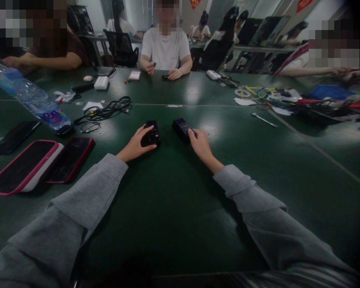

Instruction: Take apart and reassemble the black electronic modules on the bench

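The left hand (137, 143) curls its grip round one black handheld device (153, 135) on the green worktop (180, 208); the right hand (201, 143) pinches a second device (180, 126) near it. Pushed inward on this glossy surface, the two could slide and knock together.

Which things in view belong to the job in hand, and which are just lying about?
At the hands:
left black device, touched by the left hand
right black device, touched by the right hand

Lying about:
plastic bottle
red-edged phone
pink-rimmed device
wrench
black cables
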`<action>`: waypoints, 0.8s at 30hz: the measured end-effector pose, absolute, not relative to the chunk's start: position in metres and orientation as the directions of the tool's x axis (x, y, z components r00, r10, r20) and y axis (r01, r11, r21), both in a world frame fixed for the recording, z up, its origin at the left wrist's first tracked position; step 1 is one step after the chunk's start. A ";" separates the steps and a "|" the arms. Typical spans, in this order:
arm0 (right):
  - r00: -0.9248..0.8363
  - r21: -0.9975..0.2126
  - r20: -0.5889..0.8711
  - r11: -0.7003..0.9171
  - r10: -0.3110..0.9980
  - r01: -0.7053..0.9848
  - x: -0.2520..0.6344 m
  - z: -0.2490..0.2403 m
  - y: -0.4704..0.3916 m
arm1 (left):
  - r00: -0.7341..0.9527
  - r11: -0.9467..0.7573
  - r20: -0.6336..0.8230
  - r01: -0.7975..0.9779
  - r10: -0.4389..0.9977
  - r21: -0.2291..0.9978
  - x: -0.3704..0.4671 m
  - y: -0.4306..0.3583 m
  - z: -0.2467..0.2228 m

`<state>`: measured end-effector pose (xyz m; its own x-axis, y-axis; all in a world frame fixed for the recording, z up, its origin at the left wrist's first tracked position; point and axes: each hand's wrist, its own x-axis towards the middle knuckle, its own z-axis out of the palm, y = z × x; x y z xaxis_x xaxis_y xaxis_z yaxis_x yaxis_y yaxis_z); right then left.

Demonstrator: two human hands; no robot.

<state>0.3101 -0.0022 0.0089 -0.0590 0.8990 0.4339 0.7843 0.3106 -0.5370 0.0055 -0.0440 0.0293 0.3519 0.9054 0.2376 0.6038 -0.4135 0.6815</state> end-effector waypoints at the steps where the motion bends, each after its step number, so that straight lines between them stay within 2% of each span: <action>1: -0.039 -0.557 0.427 0.297 0.903 0.776 0.310 0.009 -0.003 | 0.352 -0.413 0.237 0.605 0.906 0.680 0.006 -0.044 0.029; 4: -0.014 -0.612 0.466 0.334 0.885 0.717 0.305 0.014 -0.010 | 0.362 -0.436 0.259 0.600 0.896 0.670 0.006 -0.044 0.030; 8: -0.156 -0.558 0.492 0.448 0.856 0.699 0.297 0.020 -0.025 | 0.354 -0.428 0.253 0.615 0.900 0.662 0.009 -0.047 0.032; 12: -0.212 -0.527 0.442 0.443 0.872 0.725 0.291 0.021 -0.031 | 0.239 -0.325 0.222 0.642 0.945 0.694 0.025 -0.054 0.031; 16: -0.225 -0.511 0.432 0.443 0.873 0.737 0.289 0.019 -0.032 | 0.112 -0.278 0.277 0.673 0.954 0.686 0.048 -0.061 0.029; 24: -0.199 -0.502 0.423 0.412 0.884 0.760 0.289 0.021 -0.033 | 0.122 -0.296 0.291 0.662 0.949 0.688 0.069 -0.052 0.028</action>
<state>0.2888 -0.0331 0.0205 -0.1990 0.8840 0.4230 0.7605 0.4115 -0.5023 0.0686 -0.0523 0.0284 0.1217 0.9490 0.2907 0.6622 -0.2958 0.6884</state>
